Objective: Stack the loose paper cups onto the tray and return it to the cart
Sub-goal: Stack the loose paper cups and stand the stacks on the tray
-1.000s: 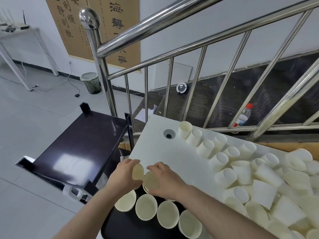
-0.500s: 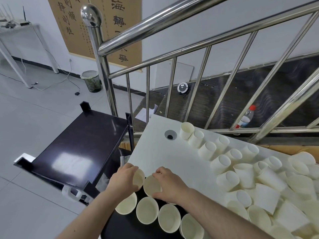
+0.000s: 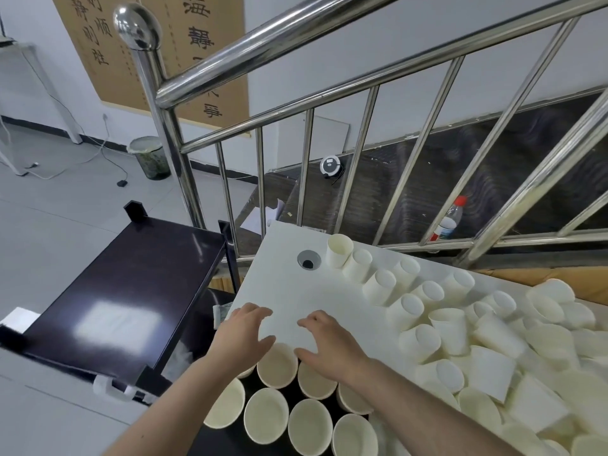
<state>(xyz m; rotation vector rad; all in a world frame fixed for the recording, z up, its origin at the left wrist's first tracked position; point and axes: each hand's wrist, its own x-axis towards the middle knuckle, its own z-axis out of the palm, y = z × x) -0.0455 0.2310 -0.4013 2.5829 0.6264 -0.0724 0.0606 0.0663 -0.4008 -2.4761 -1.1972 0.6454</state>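
Note:
Several cream paper cups [image 3: 267, 417] stand upright, mouths up, on a black tray [image 3: 227, 440] at the bottom of the view. My left hand [image 3: 242, 335] and my right hand [image 3: 327, 344] hover side by side just above the tray's far row of cups [image 3: 277, 367], fingers spread, holding nothing. A big heap of loose cups [image 3: 460, 340] lies tumbled on the white table [image 3: 283, 284] to the right. The black cart [image 3: 131, 291] stands to the left of the table.
A steel stair railing [image 3: 263, 44] rises close behind the table and cart. A plastic bottle [image 3: 448, 222] stands on the dark stairs beyond it. The table has a round cable hole [image 3: 308, 260]. Grey floor with a waste bin [image 3: 149, 157] lies further left.
Each hand held a cup over the tray before. Both cups now stand in the tray's far row, and the hands have let go and spread open above them.

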